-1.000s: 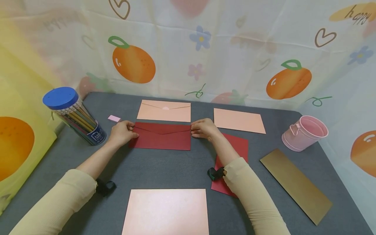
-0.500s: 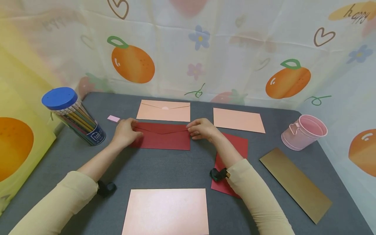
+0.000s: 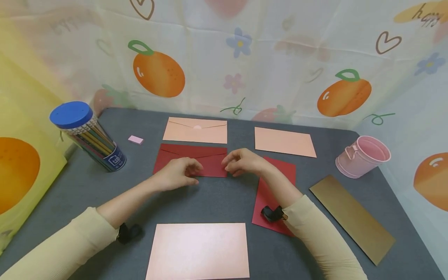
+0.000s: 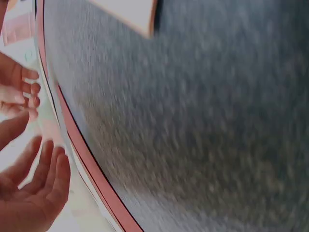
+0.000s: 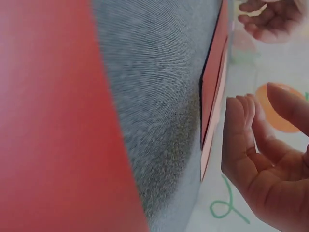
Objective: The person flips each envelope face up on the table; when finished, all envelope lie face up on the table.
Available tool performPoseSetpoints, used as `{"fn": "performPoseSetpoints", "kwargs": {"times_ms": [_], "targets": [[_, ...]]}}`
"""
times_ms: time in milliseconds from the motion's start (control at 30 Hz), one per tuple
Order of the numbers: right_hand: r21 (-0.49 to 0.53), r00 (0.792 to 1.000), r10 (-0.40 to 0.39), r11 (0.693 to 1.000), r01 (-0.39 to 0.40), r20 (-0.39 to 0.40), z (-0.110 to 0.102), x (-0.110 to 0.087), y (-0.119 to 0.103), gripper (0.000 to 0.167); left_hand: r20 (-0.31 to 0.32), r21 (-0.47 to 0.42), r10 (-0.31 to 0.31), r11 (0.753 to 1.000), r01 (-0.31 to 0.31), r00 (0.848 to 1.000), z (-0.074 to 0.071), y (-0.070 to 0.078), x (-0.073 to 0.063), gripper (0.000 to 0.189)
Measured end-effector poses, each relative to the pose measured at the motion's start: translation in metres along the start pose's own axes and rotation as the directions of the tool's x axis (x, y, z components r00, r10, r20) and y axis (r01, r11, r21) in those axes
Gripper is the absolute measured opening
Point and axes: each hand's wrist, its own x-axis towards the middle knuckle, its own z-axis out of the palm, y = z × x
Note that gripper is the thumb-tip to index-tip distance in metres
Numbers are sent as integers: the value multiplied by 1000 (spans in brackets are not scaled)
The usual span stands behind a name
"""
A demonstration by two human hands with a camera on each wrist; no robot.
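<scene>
A dark red envelope with a pointed flap lies at the middle of the grey table, just in front of a peach envelope with a round seal. My left hand hovers over its lower left part, fingers loosely bent and holding nothing. Beside its right edge is my right hand, fingers also relaxed with nothing between them. In the right wrist view the right hand appears raised off the table. A second red piece lies partly under the right forearm.
A pale pink sheet lies at the front, a peach rectangle at the back right. A gold strip and pink bucket are on the right. On the left stand a pencil jar and a small pink eraser.
My left hand has left the red envelope's left edge and moved right and toward me. The right hand has come off the right edge and shifted slightly toward me. The envelope stays in place.
</scene>
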Motion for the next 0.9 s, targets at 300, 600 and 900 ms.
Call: {"fn": "performPoseSetpoints", "kwargs": {"times_ms": [300,600,900], "targets": [[-88,995,-31,995,39,92,2,-25,8,33,240,-40,133,991,-127,962,26,16,-10,30],[-162,982,-92,979,119,165,13,-43,21,34,341,-83,174,985,-154,924,42,28,-18,31],[-254,966,-89,955,152,243,30,-54,27,30,398,-57,167,986,-158,902,50,39,-25,28]]}}
